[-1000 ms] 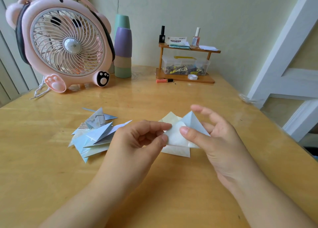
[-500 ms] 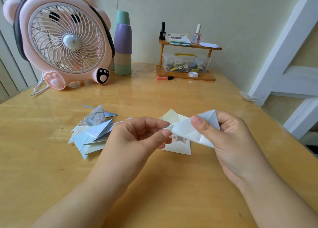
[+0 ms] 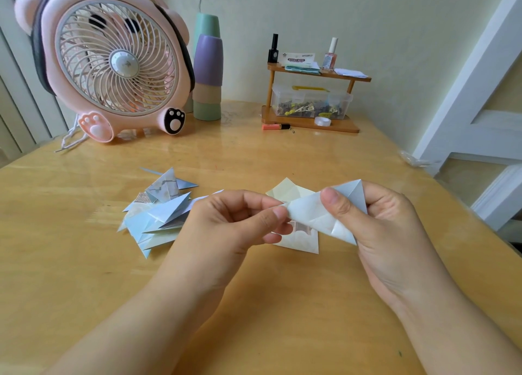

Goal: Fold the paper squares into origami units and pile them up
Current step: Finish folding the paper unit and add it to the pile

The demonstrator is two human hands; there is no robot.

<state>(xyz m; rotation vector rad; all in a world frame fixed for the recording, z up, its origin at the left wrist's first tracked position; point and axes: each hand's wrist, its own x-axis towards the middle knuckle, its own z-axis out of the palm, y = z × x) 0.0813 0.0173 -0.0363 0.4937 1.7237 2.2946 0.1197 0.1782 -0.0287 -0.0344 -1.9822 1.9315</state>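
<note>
both hands hold a half-folded paper above the table's middle

left hand [image 3: 226,227] pinches the folded paper [image 3: 316,213] at its left tip; right hand [image 3: 378,227] clamps thumb over its right half. pile of units [image 3: 158,216] lies toward the table [image 3: 84,290]'s left edge.

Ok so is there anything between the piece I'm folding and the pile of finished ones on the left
Only your own left hand, which pinches the left tip of the paper piece and sits between it and the pile of folded units. The table along that path shows nothing else in the way.
</note>
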